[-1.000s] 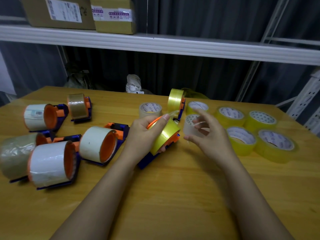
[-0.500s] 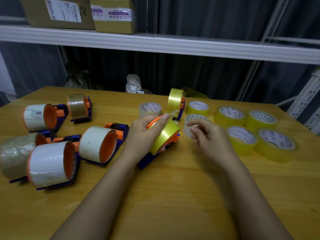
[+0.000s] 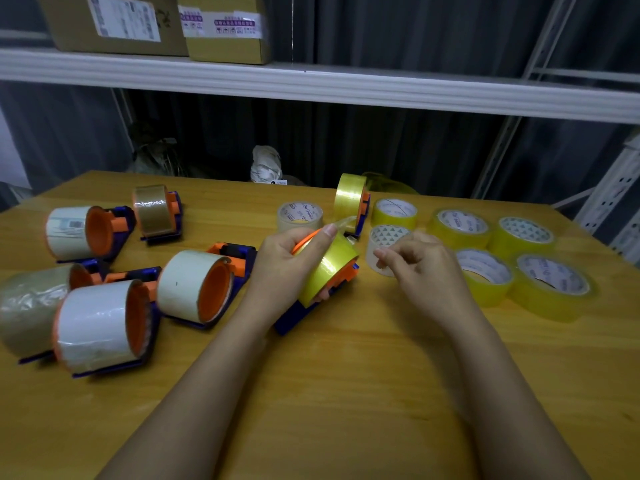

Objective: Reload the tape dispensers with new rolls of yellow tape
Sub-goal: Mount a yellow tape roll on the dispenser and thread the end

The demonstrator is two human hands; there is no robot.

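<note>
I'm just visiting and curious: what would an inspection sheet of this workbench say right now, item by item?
Surface: wooden table, bare at the front.
Job's things: yellow roll sits on the blue-and-orange dispenser at the centre; another loaded dispenser stands behind it; five spare yellow rolls lie flat on the right.
Clutter: five dispensers with pale or brownish rolls on the left; two pale loose rolls mid-table.
Grippers: left hand grips the centre dispenser's roll; right hand hovers beside it, fingers curled, whether pinching tape is unclear.
Cables: nothing seen.
Surroundings: white shelf with cardboard boxes, dark curtain behind.
</note>
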